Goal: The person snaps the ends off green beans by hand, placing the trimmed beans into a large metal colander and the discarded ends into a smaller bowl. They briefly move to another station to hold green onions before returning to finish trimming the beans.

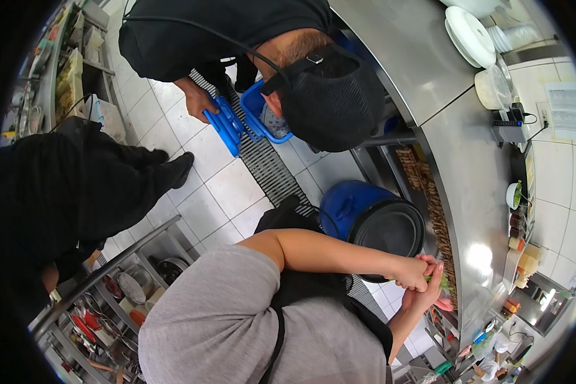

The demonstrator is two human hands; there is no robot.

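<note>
Both of my hands are together over the edge of the counter area, at the right of the blue drum with its black lid. My left hand is closed, its knuckles up, pressed against the other hand. Just below it, my right hand has its fingers bent up and touching the left fingers. A bit of something green and leafy shows at and beyond the fingertips; most of what lies between the hands is hidden. A pinkish-red thing, too small to name, is beside the right hand.
A stooping person in a black cap holds a blue plastic piece beside an open blue bin. Another person in black stands at left. A steel counter, floor drain grate and utensil rack surround me.
</note>
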